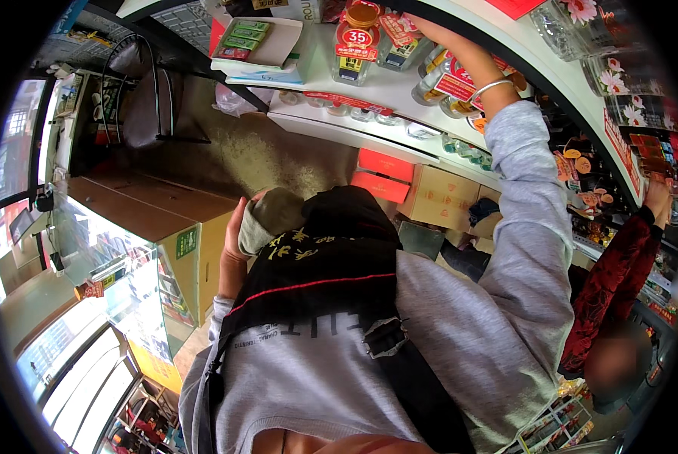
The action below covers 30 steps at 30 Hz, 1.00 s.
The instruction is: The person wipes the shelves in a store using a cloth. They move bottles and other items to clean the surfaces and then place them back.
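My left hand point(235, 236) is at waist level in front of my black apron point(316, 280), closed around a bunched grey-green cloth point(280, 214). My right arm is raised to a white shelf, sleeve pushed up and a bangle point(493, 88) on the wrist. My right hand point(423, 26) is at the picture's top edge, by a clear bottle point(399, 54) with a red tag. Its fingers are hidden. Left of it stands a bottle point(350, 69) with an orange-brown cap and a round red-and-white label. More bottles point(439, 74) with red tags stand below my forearm.
An open white carton point(267, 39) of green packets sits on the shelf's left end. Small jars point(467, 151) line the lower shelf. Red boxes point(383, 175) and a cardboard box point(437, 198) are below. A glass counter point(130, 265) is at left. Another person's red-patterned sleeve point(607, 295) reaches shelving at right.
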### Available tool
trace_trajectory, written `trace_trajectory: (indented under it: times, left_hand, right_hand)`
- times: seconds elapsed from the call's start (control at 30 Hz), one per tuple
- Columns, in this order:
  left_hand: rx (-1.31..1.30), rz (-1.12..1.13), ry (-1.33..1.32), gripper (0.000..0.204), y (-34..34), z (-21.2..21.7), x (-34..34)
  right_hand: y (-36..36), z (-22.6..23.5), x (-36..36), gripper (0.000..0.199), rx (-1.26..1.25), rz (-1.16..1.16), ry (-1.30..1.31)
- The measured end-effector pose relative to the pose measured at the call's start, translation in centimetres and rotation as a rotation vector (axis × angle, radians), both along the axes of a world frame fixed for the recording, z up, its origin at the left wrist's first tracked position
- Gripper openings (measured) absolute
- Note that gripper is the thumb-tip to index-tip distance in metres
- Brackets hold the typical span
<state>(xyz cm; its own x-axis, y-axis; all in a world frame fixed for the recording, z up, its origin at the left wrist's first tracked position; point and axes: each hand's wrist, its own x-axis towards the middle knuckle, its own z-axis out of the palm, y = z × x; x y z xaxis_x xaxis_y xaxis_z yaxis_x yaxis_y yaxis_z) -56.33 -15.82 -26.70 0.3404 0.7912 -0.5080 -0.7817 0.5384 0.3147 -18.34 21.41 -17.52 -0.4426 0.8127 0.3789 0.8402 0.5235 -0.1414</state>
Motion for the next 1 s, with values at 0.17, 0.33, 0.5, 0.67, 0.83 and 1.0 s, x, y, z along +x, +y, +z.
trace_trajectory:
  times: [0.17, 0.33, 0.5, 0.67, 0.83, 1.0]
  left_hand:
    - [-0.028, 0.017, -0.007, 0.057, -0.1, -0.1, 0.4]
    - [-0.047, 0.04, -0.03, 0.054, -0.6, -0.6, 0.3]
    - [-0.031, 0.046, -0.062, 0.052, -0.6, -0.7, 0.4]
    - [0.009, 0.057, -0.106, 0.052, -1.5, -0.3, 0.5]
    - [0.034, 0.057, -0.069, 0.053, -2.2, -0.5, 0.3]
    - [0.061, 0.06, -0.055, 0.054, -2.7, -0.7, 0.3]
  right_hand:
    - [0.9, -0.5, 0.7, 0.047, -0.134, 0.002, 0.07]
    - [2.4, -1.6, 0.4, 0.047, -0.274, 0.025, 0.151]
    - [3.6, -2.2, 1.3, 0.047, -0.397, 0.027, 0.227]
    - [4.8, -3.0, 2.1, 0.047, -0.49, 0.034, 0.294]
    - [5.4, -3.6, 2.2, 0.047, -0.563, 0.039, 0.339]
    - [5.9, -3.8, 3.1, 0.047, -0.621, 0.027, 0.386]
